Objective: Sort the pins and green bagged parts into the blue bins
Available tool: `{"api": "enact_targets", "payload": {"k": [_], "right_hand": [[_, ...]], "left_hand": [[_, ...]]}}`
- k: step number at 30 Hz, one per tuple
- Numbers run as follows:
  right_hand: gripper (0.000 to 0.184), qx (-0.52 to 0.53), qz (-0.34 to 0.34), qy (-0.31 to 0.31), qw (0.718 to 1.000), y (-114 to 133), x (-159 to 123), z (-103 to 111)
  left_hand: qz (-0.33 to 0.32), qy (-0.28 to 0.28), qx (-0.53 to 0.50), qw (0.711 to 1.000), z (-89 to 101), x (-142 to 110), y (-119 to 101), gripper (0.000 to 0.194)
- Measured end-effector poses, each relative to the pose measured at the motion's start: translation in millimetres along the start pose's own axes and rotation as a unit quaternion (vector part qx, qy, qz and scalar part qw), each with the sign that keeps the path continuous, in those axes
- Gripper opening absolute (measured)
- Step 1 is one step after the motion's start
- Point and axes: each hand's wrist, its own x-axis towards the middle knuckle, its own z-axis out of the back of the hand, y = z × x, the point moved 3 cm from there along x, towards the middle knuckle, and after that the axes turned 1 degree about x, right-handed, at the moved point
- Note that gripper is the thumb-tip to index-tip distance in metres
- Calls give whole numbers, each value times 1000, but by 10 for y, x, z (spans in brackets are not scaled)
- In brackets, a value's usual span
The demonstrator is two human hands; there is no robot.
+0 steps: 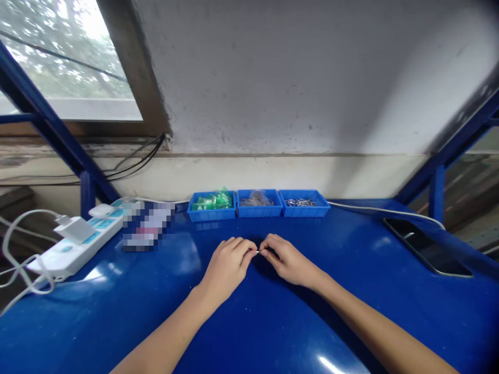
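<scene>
Forearms (187, 317) converge — tiny piece (257, 252), perhaps metal, between both hands (232, 259) (286, 259).

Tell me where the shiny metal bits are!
In the head view, the shiny metal bits lie right of centre, in the rightmost blue tray, beside the middle tray, beyond the right hand.

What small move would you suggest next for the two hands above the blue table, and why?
Perhaps steady the small pale piece with the left hand while the right hand eases gently toward it, since both hands are pinched close together there and most of the piece is hidden.
</scene>
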Motion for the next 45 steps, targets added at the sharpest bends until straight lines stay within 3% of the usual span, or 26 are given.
{"api": "enact_targets", "payload": {"k": [4,8,13,19,22,25,28,29,30,32,35,37,39,42,45], "right_hand": [[13,5,-7,-5,1000,6,-8,-13],[17,-47,-23,-31,998,10,-20,15],[12,-154,36,-29,987,114,-33,32],[19,-213,87,-95,969,184,-40,72],[17,-192,144,-186,953,226,-87,250],[20,-184,160,-373,895,184,-181,643],[24,-257,26,-523,812,-41,-230,1043],[25,-288,-54,-512,808,-161,-207,1123],[26,-304,-137,-462,822,-301,-165,1159],[37,-311,-283,-300,856,-593,-78,1091],[53,-259,-353,-144,888,-854,11,806],[51,-235,-351,-121,898,-900,45,661],[49,-239,-358,-132,893,-900,32,631],[58,-262,-393,-155,868,-900,-96,779],[50,-273,-414,-154,855,-937,-282,998]], "left_hand": [[11,25,-3,1000,15,8,-14,16],[73,42,-22,996,8,15,19,16],[133,44,-45,989,-23,38,89,26],[139,39,-64,987,4,42,47,36],[123,35,-88,988,36,38,8,37],[109,40,-111,987,44,19,-19,34],[94,54,-122,987,7,-18,-47,30],[91,58,-123,987,-12,-26,-58,29],[87,62,-125,986,-33,-25,-70,29],[72,60,-126,988,-69,25,-97,28],[33,25,-111,993,-105,264,-129,23],[17,-6,-88,996,-146,513,-119,25],[35,1,-55,998,-239,771,-75,37],[52,20,-47,997,-384,1032,-38,46],[56,25,-46,997,-413,1038,-62,44]]}}
